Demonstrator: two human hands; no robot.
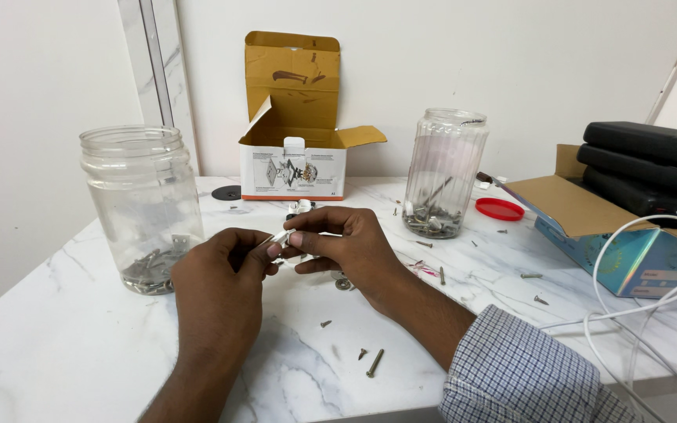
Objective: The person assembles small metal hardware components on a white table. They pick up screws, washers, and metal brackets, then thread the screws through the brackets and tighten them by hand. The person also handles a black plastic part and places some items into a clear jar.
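Note:
My left hand (217, 270) and my right hand (346, 243) meet above the middle of the white marble table (56, 345). Together they pinch a small slim metal piece (280, 237), probably a screw or anchor, between thumbs and fingertips. A clear plastic jar (143, 207) with metal bits at its bottom stands to the left of my left hand. A ribbed clear jar (443, 172) holding screws stands behind my right hand. Loose screws (374, 363) lie scattered on the table near my forearms.
An open cardboard box (295, 157) stands at the back by the wall. A red lid (499, 208) lies beside the ribbed jar. At the right sit a blue box (628, 258), stacked black cases (652, 160) and white cables (628, 313).

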